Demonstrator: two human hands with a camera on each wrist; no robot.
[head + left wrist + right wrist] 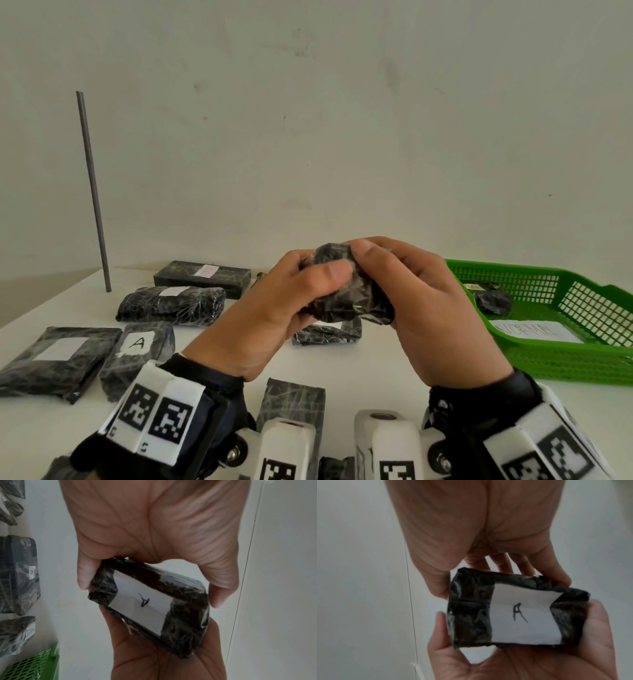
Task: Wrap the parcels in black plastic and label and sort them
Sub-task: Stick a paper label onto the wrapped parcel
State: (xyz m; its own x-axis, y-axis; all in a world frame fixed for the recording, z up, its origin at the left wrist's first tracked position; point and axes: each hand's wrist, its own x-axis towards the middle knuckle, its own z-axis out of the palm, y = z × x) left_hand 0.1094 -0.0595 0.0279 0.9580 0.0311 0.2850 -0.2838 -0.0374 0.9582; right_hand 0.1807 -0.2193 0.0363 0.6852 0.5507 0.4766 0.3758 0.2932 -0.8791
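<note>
A small parcel [346,294] wrapped in black plastic is held up over the white table [359,363] by both hands. My left hand [322,277] grips its left end with the thumb across the near face. My right hand [376,274] grips the right end, thumb on top. In the left wrist view the parcel [181,628] carries a white label [137,601] marked "A", with my left hand [150,588] above it and the right palm [163,662] below. The right wrist view shows the same label [522,615] on the parcel [471,608], between my right hand [501,585] and the left palm [522,662].
A green basket [582,308] at the right holds one wrapped parcel [493,299] and a paper sign [534,330]. Several wrapped, labelled parcels lie on the left [171,305], under the hands [327,334] and near the front [294,401]. A grey rod [94,192] stands at the back left.
</note>
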